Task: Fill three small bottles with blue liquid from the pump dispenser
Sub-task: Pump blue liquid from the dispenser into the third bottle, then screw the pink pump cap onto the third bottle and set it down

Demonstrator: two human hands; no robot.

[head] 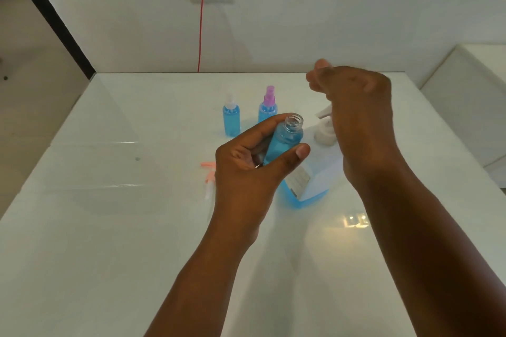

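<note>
White table (109, 200): left fingers (269, 124) clamp the uncapped bottle (286, 139); right fingers (315, 78) curled, dispenser (306, 183) label unreadable.

The table (109, 200) has a glossy white top, smooth enough to mirror light patches; the open bottle (286, 139) looks like clear, smooth plastic with a ribbed threaded neck; two capped bottles (232, 120) (267, 112) show the same transparent plastic; the pump dispenser (306, 186) carries a matt paper-like label; the wall (328, 8) appears matt.
</note>
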